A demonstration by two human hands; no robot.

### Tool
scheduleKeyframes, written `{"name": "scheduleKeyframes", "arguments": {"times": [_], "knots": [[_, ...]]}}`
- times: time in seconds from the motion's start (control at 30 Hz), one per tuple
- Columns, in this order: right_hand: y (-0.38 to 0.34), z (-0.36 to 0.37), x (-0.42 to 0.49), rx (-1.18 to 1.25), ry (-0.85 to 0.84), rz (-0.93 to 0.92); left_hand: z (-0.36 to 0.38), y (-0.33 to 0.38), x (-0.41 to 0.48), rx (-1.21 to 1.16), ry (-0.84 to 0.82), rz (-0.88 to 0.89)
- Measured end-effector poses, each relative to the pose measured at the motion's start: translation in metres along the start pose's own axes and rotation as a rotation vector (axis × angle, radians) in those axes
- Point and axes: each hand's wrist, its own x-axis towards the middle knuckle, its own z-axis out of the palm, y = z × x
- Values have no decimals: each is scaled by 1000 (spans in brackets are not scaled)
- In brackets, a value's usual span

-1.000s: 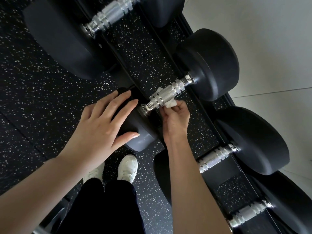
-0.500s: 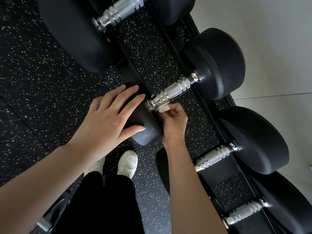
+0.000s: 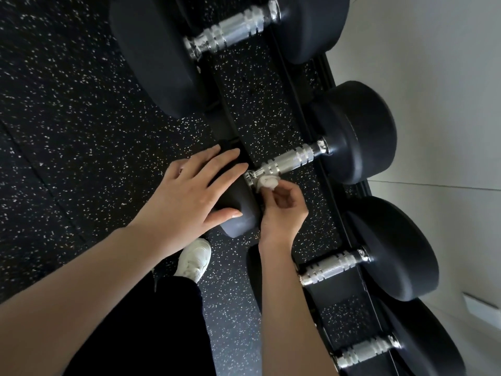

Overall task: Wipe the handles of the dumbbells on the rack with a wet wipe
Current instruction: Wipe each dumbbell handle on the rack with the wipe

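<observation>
Nearest, we see a white shoe (image 3: 193, 260) on the speckled floor (image 3: 67, 131). Just beyond it our left hand (image 3: 187, 196) rests with straight fingers on the near head (image 3: 240, 213) of a dumbbell, while our right hand (image 3: 282, 210) pinches a bunched wet wipe (image 3: 267, 183) against the near end of that dumbbell's chrome handle (image 3: 288, 160). Farther on, the handle meets its far head (image 3: 360, 131) on the black rack (image 3: 294, 77), with more dumbbells on either side.
</observation>
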Motion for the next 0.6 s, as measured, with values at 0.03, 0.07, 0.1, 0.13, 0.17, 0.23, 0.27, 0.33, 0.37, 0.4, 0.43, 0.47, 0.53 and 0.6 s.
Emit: {"name": "scheduleKeyframes", "arguments": {"times": [0.03,0.07,0.1,0.13,0.17,0.23,0.27,0.33,0.37,0.4,0.43,0.47,0.53,0.6], "knots": [[0,1,-1,-30,19,-14,0,0,0,-3,2,0],[0,1,-1,-63,37,-29,1,0,0,-8,7,1],[0,2,-1,-94,54,-46,1,-1,0,-14,15,1],[0,1,-1,-121,72,-62,1,-1,0,-22,24,1],[-1,0,-1,-142,88,-78,1,-1,0,-28,31,1],[-5,-3,-1,-195,120,-121,2,-1,0,-30,38,2],[-9,-5,-1,-226,133,-148,3,-2,0,-31,38,2],[-18,-7,0,-286,156,-193,3,-2,0,-39,37,-3],[-24,-8,1,-308,167,-219,3,-2,0,-42,39,-4],[-29,-8,3,-322,182,-245,3,-3,0,-43,40,-5],[-34,-8,6,-330,201,-276,3,-3,1,-47,40,-4],[-39,-7,10,-337,223,-317,3,-3,1,-51,39,-5],[-49,-5,18,-368,264,-432,4,-3,0,-56,35,-3],[-54,-2,27,-408,293,-554,5,-4,0,-60,36,-1]]}}
